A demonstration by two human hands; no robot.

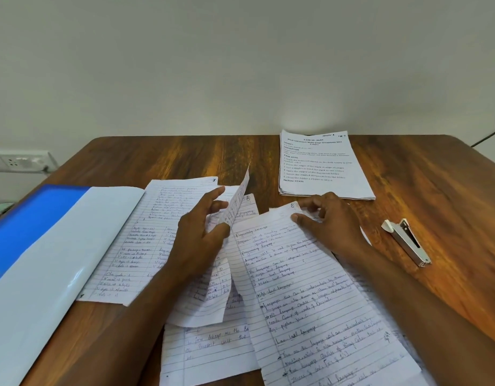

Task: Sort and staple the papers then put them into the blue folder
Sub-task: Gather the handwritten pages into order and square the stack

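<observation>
Two bare hands work over a brown wooden surface (435,190) strewn with handwritten lined papers. The left hand (201,240) pinches one curling sheet (235,207) between thumb and fingers, lifting its top edge off the surface. The right hand (329,221) rests on a long sheet marked with a circled 1 (310,288), its thumb and fingers gripping that sheet's top right corner. At least five loose handwritten sheets can be counted: the lifted one, the sheet marked 1, one flat sheet at the left (146,240) partly tucked under the folder, one at the lower centre (207,355), and one peeking out behind the lifted sheet; more edges show under the right forearm, too hidden to count. One blue folder (31,232) lies open at the left edge, its pale inner flap facing up. One printed stack of task instructions (321,165) lies apart at the far side. One white and metal stapler (407,240) lies at the right, well clear of the papers.
</observation>
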